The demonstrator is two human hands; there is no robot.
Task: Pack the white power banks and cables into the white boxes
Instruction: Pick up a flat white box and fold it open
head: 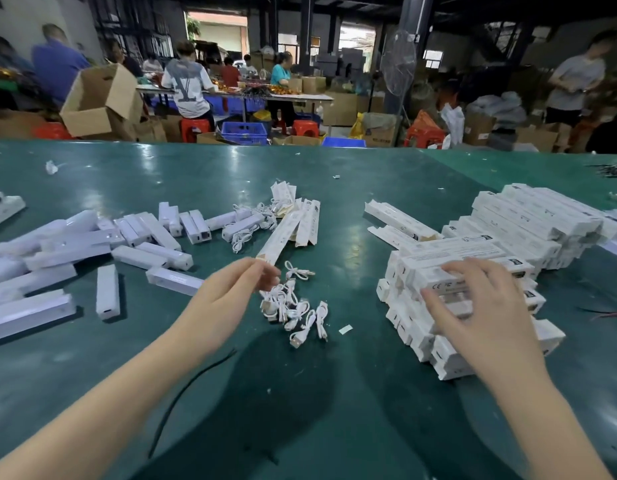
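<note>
On the green worktable (pixel 334 393) of a busy packing hall, the long white cardboard box (pixel 286 233) slants up and away from your left hand (pixel 230 289), whose fingertips pinch its near end. The tangled white cables (pixel 293 310) lie just right of that hand; your right hand (pixel 487 306) rests spread-fingered, gripping nothing, on the stack of packed white boxes (pixel 473 268).

Both forearms bare, no sleeves in view, no watch/rings/gloves. Left hands-part (pixel 230 289) & right one (pixel 480 303): slim fingers, short plain nails, no polish. No marks or bands on wrists.
</note>
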